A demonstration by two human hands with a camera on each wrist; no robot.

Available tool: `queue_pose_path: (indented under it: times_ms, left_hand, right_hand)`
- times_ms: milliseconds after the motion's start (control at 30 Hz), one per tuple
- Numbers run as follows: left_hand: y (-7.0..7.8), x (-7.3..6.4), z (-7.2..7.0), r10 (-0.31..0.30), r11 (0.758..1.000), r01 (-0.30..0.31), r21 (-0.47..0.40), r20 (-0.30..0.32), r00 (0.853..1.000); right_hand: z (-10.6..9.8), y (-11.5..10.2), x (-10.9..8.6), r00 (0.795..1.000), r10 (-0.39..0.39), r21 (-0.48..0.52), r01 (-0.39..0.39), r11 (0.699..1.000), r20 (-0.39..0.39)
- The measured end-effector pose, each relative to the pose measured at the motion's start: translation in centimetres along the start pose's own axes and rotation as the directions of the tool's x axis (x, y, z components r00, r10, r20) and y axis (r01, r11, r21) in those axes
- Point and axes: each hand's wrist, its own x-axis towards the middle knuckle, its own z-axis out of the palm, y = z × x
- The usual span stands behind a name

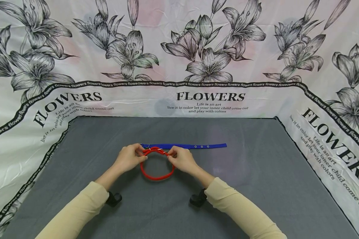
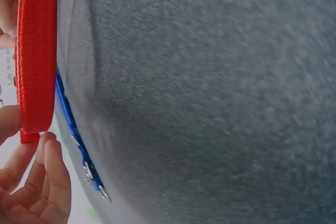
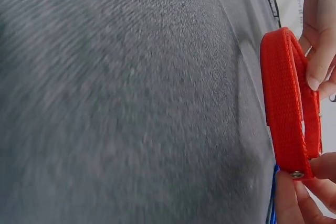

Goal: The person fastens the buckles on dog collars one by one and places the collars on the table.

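Observation:
A red webbing pet collar (image 1: 157, 178), closed into a loop, is held between both hands over the grey cloth. My left hand (image 1: 129, 158) pinches its left side between thumb and fingers. On the opposite side, my right hand (image 1: 183, 159) grips the band with thumb and fingertips. Metal hardware shows along the loop's far side, and a metal eyelet (image 3: 297, 174) sits by the right fingers in the right wrist view. Just beyond lies a blue collar (image 1: 182, 146), stretched out flat, with eyelets toward its right end; its buckle end is partly behind the red loop.
Grey cloth (image 1: 242, 186) covers the table. White fabric printed with flowers and lettering (image 1: 210, 96) rises at the back and both sides. Black straps (image 1: 198, 198) are worn at the wrists, below cream sleeves.

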Motion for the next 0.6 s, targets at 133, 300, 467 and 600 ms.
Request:
queue_pose_path:
  times_ms: [133,300,467,600]
  left_hand:
    - [-0.8,0.1,-0.1,-0.007,0.998,0.006,0.057,0.012,1.0]
    - [-1.4,0.1,-0.5,-0.01,0.996,0.006,0.093,0.04,0.999]
    - [-2.0,0.1,-0.8,-0.045,0.994,0.036,0.107,0.075,0.996]
    - [-2.4,0.1,-1.0,-0.059,0.991,0.046,0.123,0.101,0.993]
  right_hand:
    - [0.7,-0.2,0.2,0.999,0.014,-0.015,-0.014,1.0,0.029]
    - [1.6,-0.7,0.5,0.998,0.031,-0.046,-0.028,0.999,0.052]
    - [2.3,-1.2,0.7,0.998,0.041,-0.071,-0.037,0.997,0.056]
    - [2.8,-1.5,0.7,0.998,0.044,-0.095,-0.039,0.995,0.049]
